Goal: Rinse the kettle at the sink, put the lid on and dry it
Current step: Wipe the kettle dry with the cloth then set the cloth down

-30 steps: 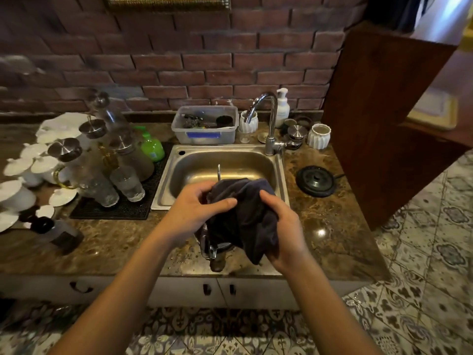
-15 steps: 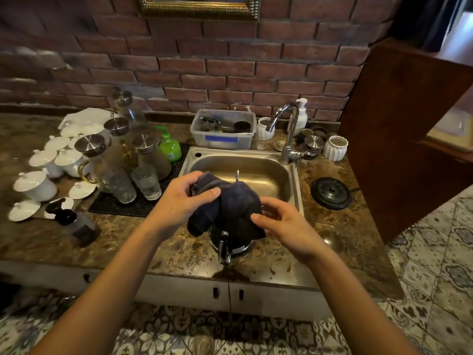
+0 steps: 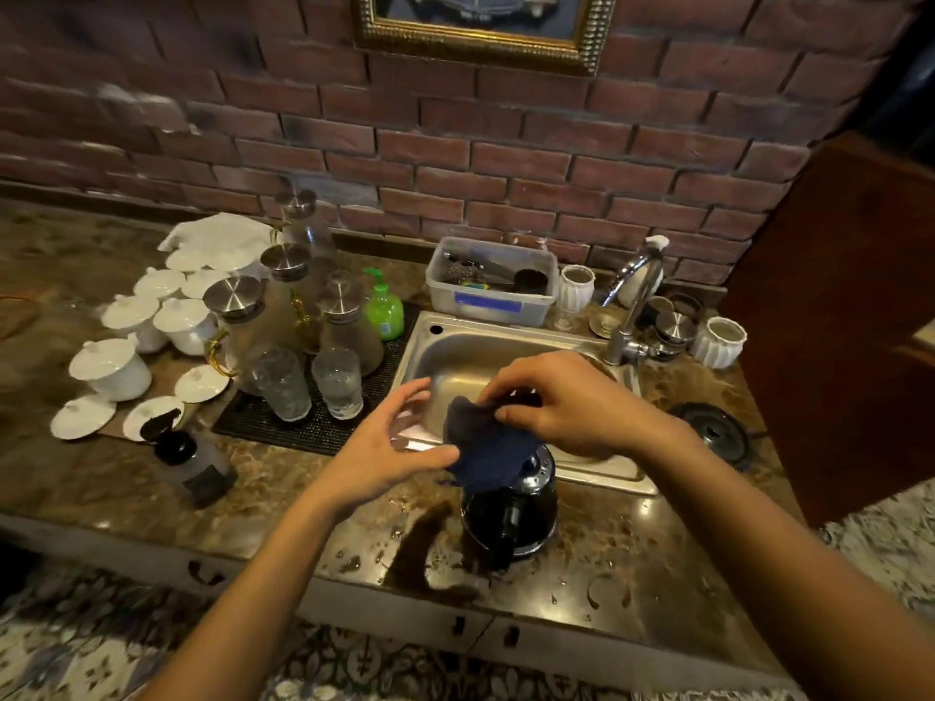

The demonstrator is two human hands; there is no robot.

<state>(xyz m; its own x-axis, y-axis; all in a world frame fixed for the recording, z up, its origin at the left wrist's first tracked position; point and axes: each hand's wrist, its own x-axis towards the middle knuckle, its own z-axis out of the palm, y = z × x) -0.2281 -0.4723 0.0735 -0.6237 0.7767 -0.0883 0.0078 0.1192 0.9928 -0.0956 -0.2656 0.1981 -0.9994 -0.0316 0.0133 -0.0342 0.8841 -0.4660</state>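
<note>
A dark glass kettle stands upright on the wet counter just in front of the steel sink. A dark blue cloth lies draped over the kettle's top and hides the lid. My right hand pinches the cloth's far upper edge. My left hand sits at the cloth's left side, thumb touching the fabric, fingers spread apart.
The kettle's round black base lies right of the sink. The tap stands at the sink's back right. Glass carafes and tumblers fill a black mat on the left, beside white lidded cups. A wooden panel rises on the right.
My left hand has let go of the cloth and opened beside it. My right hand moved up onto the cloth's top edge. The cloth now uncovers the kettle's body.
</note>
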